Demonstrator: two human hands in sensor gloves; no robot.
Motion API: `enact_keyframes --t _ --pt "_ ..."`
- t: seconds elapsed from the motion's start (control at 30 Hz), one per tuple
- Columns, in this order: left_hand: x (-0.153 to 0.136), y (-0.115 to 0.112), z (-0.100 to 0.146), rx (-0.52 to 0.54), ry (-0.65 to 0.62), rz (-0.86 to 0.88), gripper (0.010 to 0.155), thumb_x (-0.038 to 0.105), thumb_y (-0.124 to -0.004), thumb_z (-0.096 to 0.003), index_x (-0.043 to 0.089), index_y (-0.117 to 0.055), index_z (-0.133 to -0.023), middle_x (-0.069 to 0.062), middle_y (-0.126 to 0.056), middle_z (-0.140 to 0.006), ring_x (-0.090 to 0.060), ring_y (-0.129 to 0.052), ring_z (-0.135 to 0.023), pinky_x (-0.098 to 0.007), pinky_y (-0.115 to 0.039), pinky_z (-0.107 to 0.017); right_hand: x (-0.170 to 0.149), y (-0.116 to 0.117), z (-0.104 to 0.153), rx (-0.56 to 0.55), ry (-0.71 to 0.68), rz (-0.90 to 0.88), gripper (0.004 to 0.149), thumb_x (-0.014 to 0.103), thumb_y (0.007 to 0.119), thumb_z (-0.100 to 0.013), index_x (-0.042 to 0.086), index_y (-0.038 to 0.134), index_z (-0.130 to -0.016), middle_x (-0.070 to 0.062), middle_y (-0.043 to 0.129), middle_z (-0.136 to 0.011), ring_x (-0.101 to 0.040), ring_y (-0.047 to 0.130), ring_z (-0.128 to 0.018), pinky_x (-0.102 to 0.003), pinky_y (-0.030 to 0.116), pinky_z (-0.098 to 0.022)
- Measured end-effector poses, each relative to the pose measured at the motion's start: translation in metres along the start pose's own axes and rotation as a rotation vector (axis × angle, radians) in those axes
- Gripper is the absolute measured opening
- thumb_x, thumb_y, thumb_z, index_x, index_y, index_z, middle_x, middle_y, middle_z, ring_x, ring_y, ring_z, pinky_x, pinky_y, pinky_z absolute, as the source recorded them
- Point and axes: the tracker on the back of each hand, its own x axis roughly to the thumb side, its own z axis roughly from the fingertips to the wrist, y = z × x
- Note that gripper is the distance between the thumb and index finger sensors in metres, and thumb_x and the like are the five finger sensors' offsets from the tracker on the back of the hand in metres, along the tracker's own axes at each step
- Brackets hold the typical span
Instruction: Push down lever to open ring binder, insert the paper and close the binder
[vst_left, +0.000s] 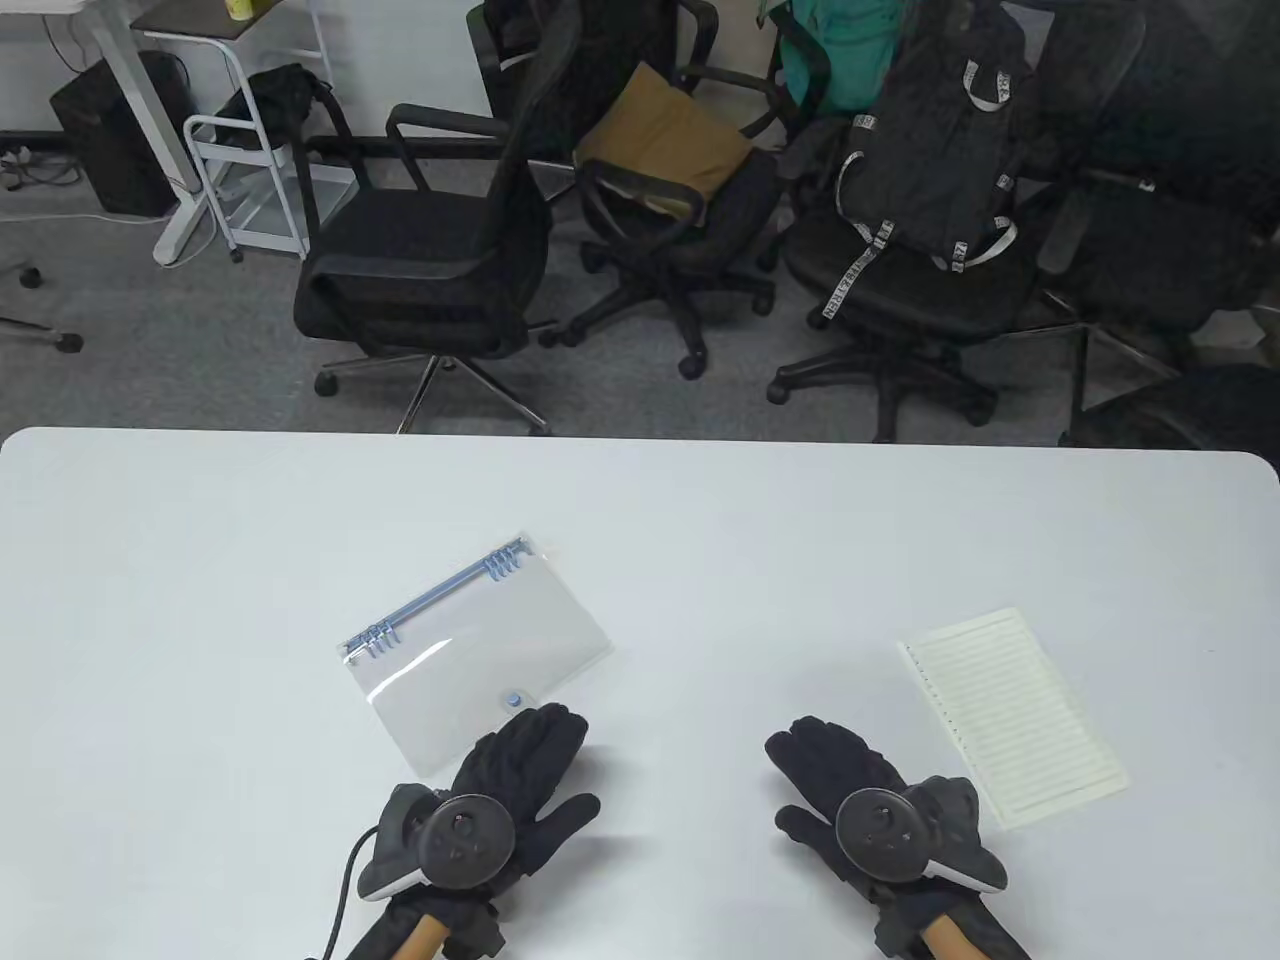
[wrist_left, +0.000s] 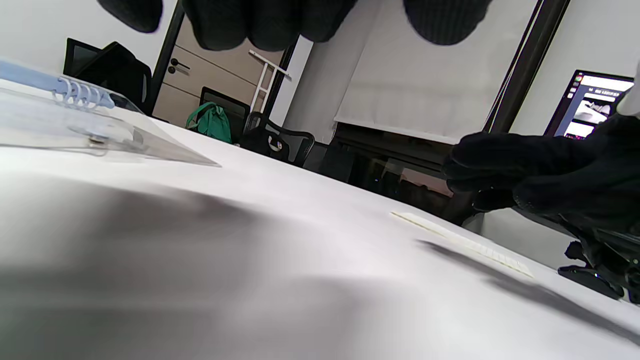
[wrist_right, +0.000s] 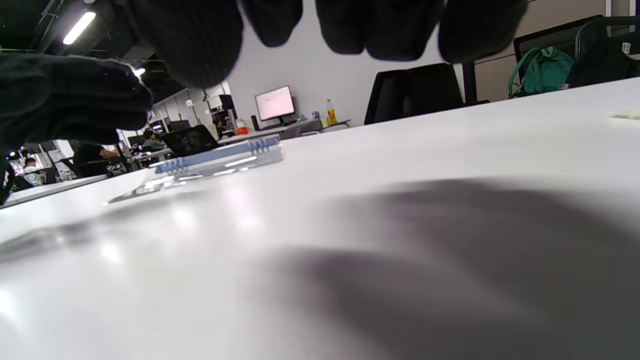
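Note:
A clear plastic ring binder (vst_left: 480, 650) with a light-blue ring spine (vst_left: 435, 598) and a blue snap button (vst_left: 514, 698) lies closed on the white table (vst_left: 200, 560), left of centre. It also shows as the binder (wrist_left: 75, 125) in the left wrist view and the binder (wrist_right: 210, 162) in the right wrist view. A lined punched paper sheet (vst_left: 1010, 715) lies at the right. My left hand (vst_left: 520, 760) hovers flat just below the binder, fingers straight, holding nothing. My right hand (vst_left: 830, 765) hovers flat left of the paper, also holding nothing.
Beyond the table's far edge stand several black office chairs (vst_left: 430, 250), one carrying a black backpack (vst_left: 930, 150). A white trolley (vst_left: 250, 170) stands at the back left. A cable (vst_left: 345, 880) runs from my left tracker.

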Motion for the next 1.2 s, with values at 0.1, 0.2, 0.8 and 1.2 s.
enact_keyframes --t 0.1,0.2,0.8,1.2 --pt "0.000 -0.004 -0.001 -0.024 -0.002 -0.014 0.075 0.057 -0.062 -0.0636 0.013 -0.051 -0.124 -0.018 -0.054 -0.126 -0.044 -0.063 -0.113 -0.068 -0.057 -0.076 0.000 0.002 -0.001 0.009 0.001 0.001 0.066 0.040 0.072 -0.060 0.020 0.041 -0.114 -0.024 0.043 -0.116 -0.048 0.052 -0.102 -0.066 0.056 -0.070" --pt "0.001 -0.005 -0.002 -0.025 -0.003 -0.016 0.075 0.057 -0.062 -0.0636 0.013 -0.051 -0.124 -0.018 -0.053 -0.126 -0.045 -0.062 -0.113 -0.068 -0.057 -0.076 0.000 0.001 -0.001 0.009 0.001 0.002 0.066 0.040 0.072 -0.060 0.020 0.041 -0.114 -0.024 0.043 -0.116 -0.048 0.052 -0.102 -0.066 0.056 -0.070" --pt "-0.012 0.007 -0.004 0.002 0.054 -0.060 0.076 0.057 -0.063 -0.0640 0.013 -0.049 -0.125 -0.019 -0.051 -0.127 -0.045 -0.060 -0.114 -0.068 -0.056 -0.077 -0.003 0.000 0.000 0.003 0.009 0.000 0.065 0.039 0.072 -0.060 0.020 0.042 -0.114 -0.024 0.043 -0.115 -0.047 0.052 -0.102 -0.066 0.056 -0.070" --pt "-0.076 0.042 -0.020 0.040 0.348 -0.029 0.078 0.053 -0.068 -0.0649 0.010 -0.045 -0.126 -0.023 -0.047 -0.127 -0.048 -0.057 -0.114 -0.069 -0.054 -0.077 -0.009 -0.005 0.002 -0.017 0.018 -0.008 0.065 0.039 0.072 -0.060 0.020 0.042 -0.114 -0.024 0.043 -0.116 -0.047 0.052 -0.102 -0.066 0.056 -0.070"
